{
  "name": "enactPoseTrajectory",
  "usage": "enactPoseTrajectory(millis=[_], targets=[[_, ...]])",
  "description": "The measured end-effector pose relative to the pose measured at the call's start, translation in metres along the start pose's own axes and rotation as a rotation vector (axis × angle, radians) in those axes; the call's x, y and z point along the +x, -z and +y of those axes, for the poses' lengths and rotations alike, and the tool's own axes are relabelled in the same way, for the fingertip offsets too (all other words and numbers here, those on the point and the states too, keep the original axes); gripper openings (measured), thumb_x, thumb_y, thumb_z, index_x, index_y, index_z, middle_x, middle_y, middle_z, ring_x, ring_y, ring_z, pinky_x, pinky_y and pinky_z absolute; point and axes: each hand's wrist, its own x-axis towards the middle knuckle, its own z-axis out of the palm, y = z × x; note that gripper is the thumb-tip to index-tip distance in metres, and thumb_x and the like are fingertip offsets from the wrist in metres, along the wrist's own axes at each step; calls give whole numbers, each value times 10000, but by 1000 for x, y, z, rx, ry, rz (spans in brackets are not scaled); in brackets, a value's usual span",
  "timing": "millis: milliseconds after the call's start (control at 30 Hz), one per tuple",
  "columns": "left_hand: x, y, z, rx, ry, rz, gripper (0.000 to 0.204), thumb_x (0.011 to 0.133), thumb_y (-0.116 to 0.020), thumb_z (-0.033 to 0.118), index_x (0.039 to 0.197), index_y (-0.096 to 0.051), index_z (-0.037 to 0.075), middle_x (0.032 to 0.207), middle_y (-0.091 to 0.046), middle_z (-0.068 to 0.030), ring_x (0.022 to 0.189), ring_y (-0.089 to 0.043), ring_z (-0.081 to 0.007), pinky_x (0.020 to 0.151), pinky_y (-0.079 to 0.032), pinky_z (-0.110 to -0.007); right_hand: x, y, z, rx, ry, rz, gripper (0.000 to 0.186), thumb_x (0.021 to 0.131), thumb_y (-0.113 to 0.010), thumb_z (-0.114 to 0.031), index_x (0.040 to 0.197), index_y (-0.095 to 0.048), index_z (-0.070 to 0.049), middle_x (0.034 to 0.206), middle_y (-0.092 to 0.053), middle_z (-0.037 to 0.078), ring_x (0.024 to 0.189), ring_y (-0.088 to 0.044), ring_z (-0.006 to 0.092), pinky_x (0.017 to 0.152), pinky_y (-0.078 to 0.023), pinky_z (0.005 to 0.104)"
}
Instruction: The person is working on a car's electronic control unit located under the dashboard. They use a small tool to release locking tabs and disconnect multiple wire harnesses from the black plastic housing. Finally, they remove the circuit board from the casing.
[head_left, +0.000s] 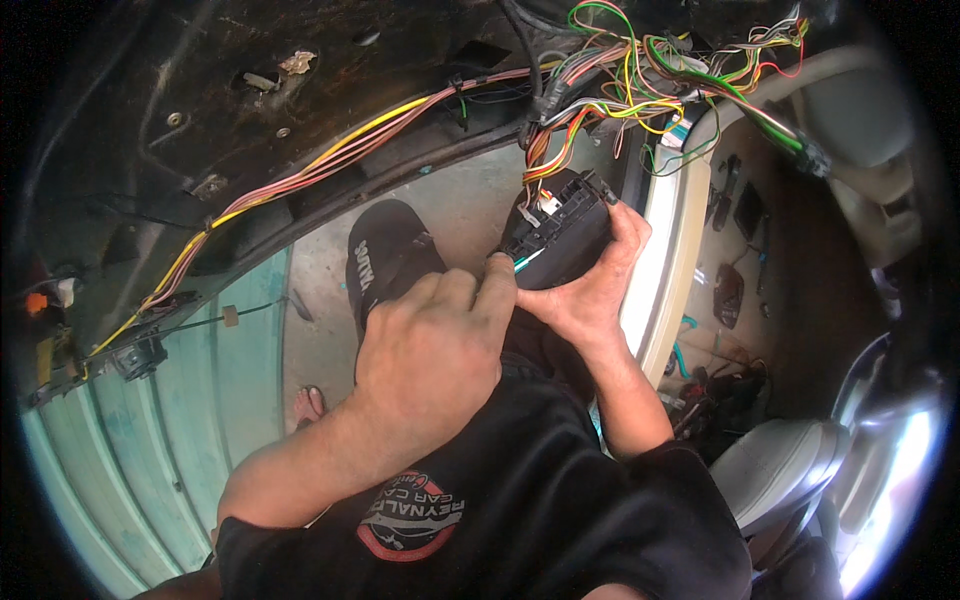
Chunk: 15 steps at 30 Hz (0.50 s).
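My right hand (595, 285) is closed around a black plastic connector box (568, 250), its fingers over the far right side and its thumb along the near edge. A white plug (548, 204) sits in the box's upper face, where a bundle of coloured wires (555, 155) runs in. My left hand (440, 330) is closed, back upward, with the index fingertip against the box's left edge. A thin teal-and-white strip (526, 261) shows beside that fingertip; its kind is unclear. The thumb and whatever lies under the curled fingers are hidden.
A yellow and pink wire harness (330, 160) runs along the dark vehicle panel (250, 100). Loose wires (690, 75) tangle at the upper right. A pale door sill (665, 260) curves past my right arm. A grey seat (780, 465) stands lower right, and tools (730, 295) lie on the floor.
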Motion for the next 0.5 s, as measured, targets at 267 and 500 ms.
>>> enactPoseTrajectory(millis=[267,500], targets=[[0,5,1,-10,25,-64,435,811,-693,30,1237,-636,-33,834,-628,-149,757,-677,-337,665,-557,-448,-4,1,-3,-35,3,-2,1288,435,-985,-204,1498,-274,-50,1362,-382,242,1287,-417,432,1089,-403,533],[18,9,-24,-227,99,-233,215,883,-667,51,1093,-674,6,870,-699,-211,782,-686,-420,711,-555,-490,-5,2,-7,-15,-22,-11,1293,437,-1000,-194,1498,-277,-42,1397,-376,236,1312,-410,432,1109,-386,541]])
